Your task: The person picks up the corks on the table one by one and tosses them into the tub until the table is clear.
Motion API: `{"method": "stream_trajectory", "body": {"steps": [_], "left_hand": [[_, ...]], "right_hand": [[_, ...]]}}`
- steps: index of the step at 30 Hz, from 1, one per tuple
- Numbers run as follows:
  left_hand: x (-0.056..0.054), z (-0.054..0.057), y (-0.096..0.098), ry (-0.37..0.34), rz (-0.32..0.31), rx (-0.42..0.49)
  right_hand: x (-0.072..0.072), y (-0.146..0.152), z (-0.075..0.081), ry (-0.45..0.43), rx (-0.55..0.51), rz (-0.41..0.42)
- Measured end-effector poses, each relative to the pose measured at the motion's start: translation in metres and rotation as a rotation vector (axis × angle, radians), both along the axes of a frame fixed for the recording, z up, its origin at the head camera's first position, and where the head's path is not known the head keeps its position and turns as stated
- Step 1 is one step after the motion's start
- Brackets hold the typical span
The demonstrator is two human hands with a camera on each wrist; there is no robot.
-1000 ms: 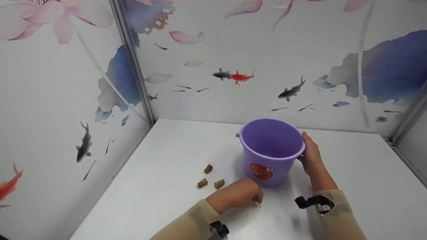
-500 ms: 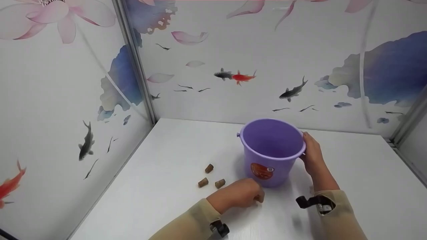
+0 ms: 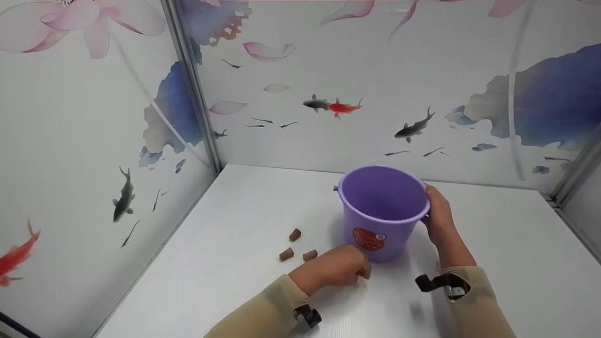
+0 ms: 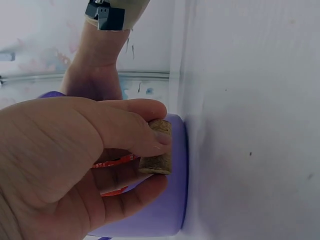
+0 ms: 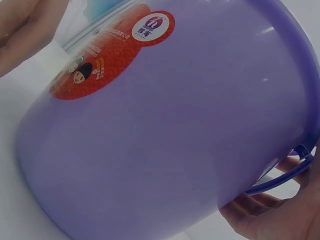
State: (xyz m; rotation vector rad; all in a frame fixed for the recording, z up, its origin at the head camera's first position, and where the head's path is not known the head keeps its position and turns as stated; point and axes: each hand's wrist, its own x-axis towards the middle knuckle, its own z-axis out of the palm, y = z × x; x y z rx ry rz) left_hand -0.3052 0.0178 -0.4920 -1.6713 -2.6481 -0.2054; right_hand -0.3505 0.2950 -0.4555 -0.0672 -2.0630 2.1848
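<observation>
My left hand (image 3: pixel 339 266) is low over the table in front of the bucket. In the left wrist view its thumb and fingers pinch a cork stopper (image 4: pixel 159 159), which the head view hides behind the hand. A purple bucket (image 3: pixel 375 234) with a red label stands upright on the table. My right hand (image 3: pixel 440 217) grips its right side just under the rim, thumb up at the edge. The bucket's handle (image 5: pixel 280 181) passes by that hand's fingers in the right wrist view. Left of the bucket lie three more corks: one at the back (image 3: pixel 295 234), two nearer.
The white table (image 3: pixel 225 244) meets a white back wall (image 3: pixel 281 150) printed with fish and petals, close behind the bucket. A similar printed panel (image 3: pixel 70 141) stands along the left edge, joined by a metal corner post (image 3: pixel 199 103).
The head view has shifted slightly. Both hands, the bucket and the loose corks keep almost the same places relative to each other.
</observation>
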Motion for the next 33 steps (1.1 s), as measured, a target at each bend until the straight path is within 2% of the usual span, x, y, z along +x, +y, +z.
{"method": "stream_trajectory", "body": {"steps": [9,16,20,27,33], "left_hand": [[-0.005,0.006,-0.006,-0.020,0.008,0.036],[-0.003,0.001,-0.016,-0.063,0.084,-0.012],[-0.001,0.000,-0.020,-0.058,0.098,-0.017],[-0.003,0.008,-0.028,-0.064,0.148,-0.034],[-0.010,0.018,-0.041,-0.126,0.157,-0.032]], "right_hand": [[-0.002,0.002,0.003,-0.031,-0.014,-0.022],[0.001,0.012,0.009,-0.046,0.050,0.087],[0.002,0.018,0.012,-0.054,0.081,0.143],[0.003,0.019,0.014,-0.045,0.116,0.160],[0.003,0.017,0.016,-0.024,0.122,0.151]]}}
